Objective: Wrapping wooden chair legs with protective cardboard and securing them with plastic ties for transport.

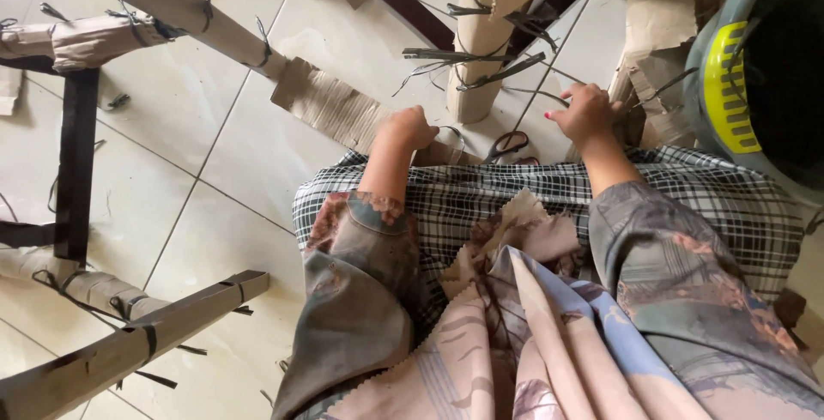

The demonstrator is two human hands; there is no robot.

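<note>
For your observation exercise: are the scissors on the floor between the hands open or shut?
Cannot tell. Only the scissors' dark loop handles show between the left hand and right hand; the blades are hidden.

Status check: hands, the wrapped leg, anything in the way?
Left hand fisted on the cardboard wrap. Right hand pinching a dark strap. Scissors lie between them.

Cardboard-wrapped leg (477,60) stands upright, tied with dark straps (481,64).

Wrapped leg (475,60) blocks ahead; bin (730,85) crowds right; open floor (172,180) left.
</note>
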